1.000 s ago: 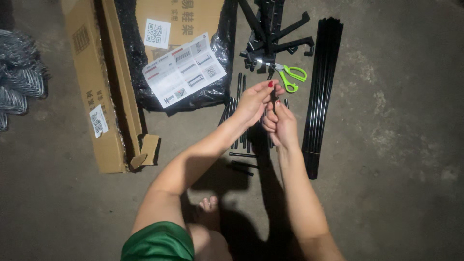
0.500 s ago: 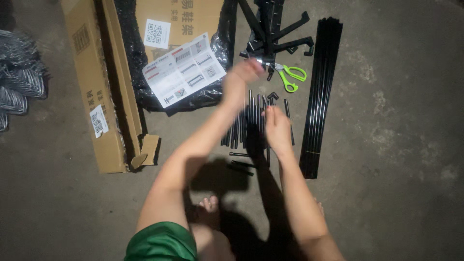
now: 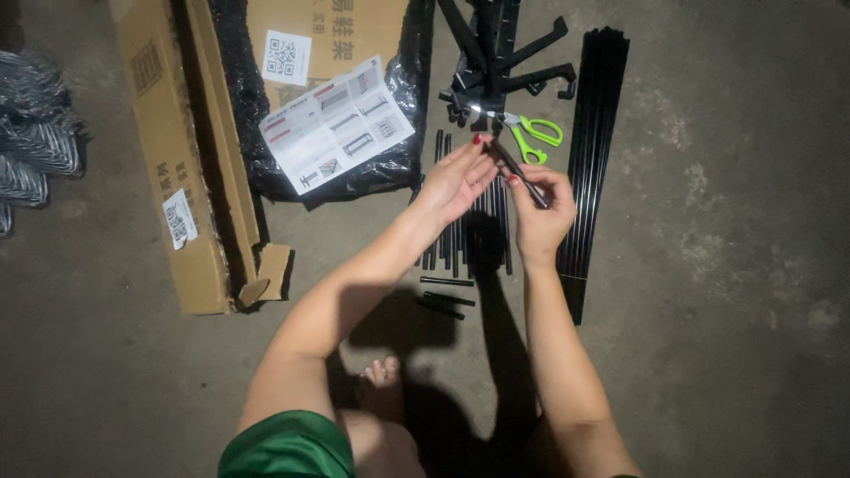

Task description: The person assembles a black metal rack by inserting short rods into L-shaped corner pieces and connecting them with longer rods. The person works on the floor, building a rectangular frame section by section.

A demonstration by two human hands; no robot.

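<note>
My right hand (image 3: pixel 538 205) grips a short black rod (image 3: pixel 518 172) that slants up to the left. My left hand (image 3: pixel 456 177) meets the rod's upper end with its fingertips. Both hands hover over a row of short black rods (image 3: pixel 453 243) lying side by side on the concrete floor. Two more short rods (image 3: pixel 445 294) lie crosswise just below that row.
A bundle of long black tubes (image 3: pixel 591 150) lies to the right. Green-handled scissors (image 3: pixel 529 137) sit by a heap of black plastic brackets (image 3: pixel 505 53). An instruction sheet (image 3: pixel 336 124) rests on black wrap beside an open cardboard box (image 3: pixel 177 159). Wire racks (image 3: pixel 35 142) lie far left.
My left hand reached up toward the scissors half a second ago and has come back to the rod. The right hand has lifted slightly with the rod.
</note>
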